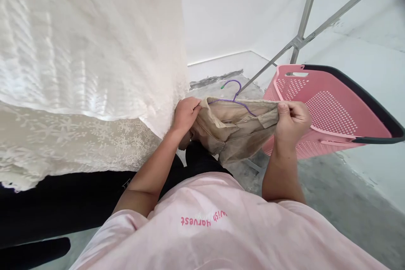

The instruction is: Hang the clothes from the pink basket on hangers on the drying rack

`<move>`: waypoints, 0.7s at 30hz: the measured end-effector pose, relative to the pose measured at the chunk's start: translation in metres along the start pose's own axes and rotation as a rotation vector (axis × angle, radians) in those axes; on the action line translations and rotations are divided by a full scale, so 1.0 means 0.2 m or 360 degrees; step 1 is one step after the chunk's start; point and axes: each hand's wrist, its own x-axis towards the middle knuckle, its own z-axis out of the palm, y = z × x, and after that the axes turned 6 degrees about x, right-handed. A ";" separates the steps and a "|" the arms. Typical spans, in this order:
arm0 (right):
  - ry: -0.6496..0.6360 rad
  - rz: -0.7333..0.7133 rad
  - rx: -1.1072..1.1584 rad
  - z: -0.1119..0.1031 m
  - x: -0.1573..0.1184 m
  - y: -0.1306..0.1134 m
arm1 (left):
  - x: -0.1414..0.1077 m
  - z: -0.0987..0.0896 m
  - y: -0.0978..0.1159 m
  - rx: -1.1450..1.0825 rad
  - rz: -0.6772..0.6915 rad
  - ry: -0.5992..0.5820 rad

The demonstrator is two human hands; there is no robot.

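Khaki trousers or shorts (243, 135) are stretched by the waistband between my two hands, in front of my body. My left hand (186, 114) is closed on the left end of the waistband. At the other end my right hand (292, 120) pinches the band with the thumb on top. A purple wire hanger (234, 98) sits in the waist opening, its hook with a green tip pointing up. The hanger's lower part is hidden inside the garment, and how far down the legs reach cannot be seen.
A pink perforated basket (373, 112) with a dark handle stands right of my right hand. Behind it rise crossed metal bars (297, 42) by the white wall. White lacy cloth (95, 50) hangs at the left, with black garments (63, 206) below it.
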 end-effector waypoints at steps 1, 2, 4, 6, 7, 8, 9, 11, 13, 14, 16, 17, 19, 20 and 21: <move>-0.0060 -0.0066 0.0020 -0.01 0.00 -0.03 | 0.00 0.00 0.00 -0.0001 0.0004 0.0027; -0.0217 -0.0118 0.0057 -0.02 0.00 -0.05 | 0.00 0.00 0.01 -0.0027 -0.0015 0.0082; -0.0641 -0.0221 0.0159 -0.06 0.01 -0.10 | 0.01 -0.01 0.02 -0.0147 -0.0101 0.0245; -0.0890 -0.0320 0.0135 -0.09 0.03 -0.12 | 0.01 -0.02 0.01 -0.0292 -0.0192 0.0400; -0.0896 -0.0356 0.0044 -0.11 0.05 -0.12 | 0.02 -0.03 0.01 -0.0348 -0.0226 0.0458; -0.0872 -0.0376 -0.0086 -0.12 0.07 -0.11 | 0.03 -0.03 0.00 -0.0387 -0.0245 0.0499; -0.0872 -0.0373 -0.0232 -0.13 0.09 -0.10 | 0.03 -0.03 0.00 -0.0410 -0.0248 0.0530; -0.0981 -0.0295 -0.0469 -0.15 0.13 -0.08 | 0.05 -0.04 -0.01 -0.0434 -0.0220 0.0574; -0.1188 -0.0159 -0.0576 -0.19 0.17 -0.08 | 0.06 -0.04 -0.01 -0.0460 -0.0175 0.0590; -0.1315 -0.0082 -0.0568 -0.21 0.18 -0.09 | 0.07 -0.03 -0.01 -0.0469 -0.0156 0.0585; -0.1598 0.0106 -0.0424 -0.26 0.20 -0.13 | 0.09 -0.02 0.00 -0.0476 -0.0140 0.0570; -0.1728 0.0241 -0.0294 -0.29 0.20 -0.16 | 0.10 -0.01 0.00 -0.0476 -0.0131 0.0565; -0.1820 0.0646 0.0016 -0.33 0.19 -0.23 | 0.12 0.01 0.00 -0.0476 -0.0111 0.0547; -0.1753 0.0886 0.0150 -0.36 0.19 -0.26 | 0.13 0.02 0.00 -0.0482 -0.0117 0.0530; -0.1615 0.1108 0.0259 -0.37 0.19 -0.29 | 0.13 0.04 0.00 -0.0499 -0.0144 0.0506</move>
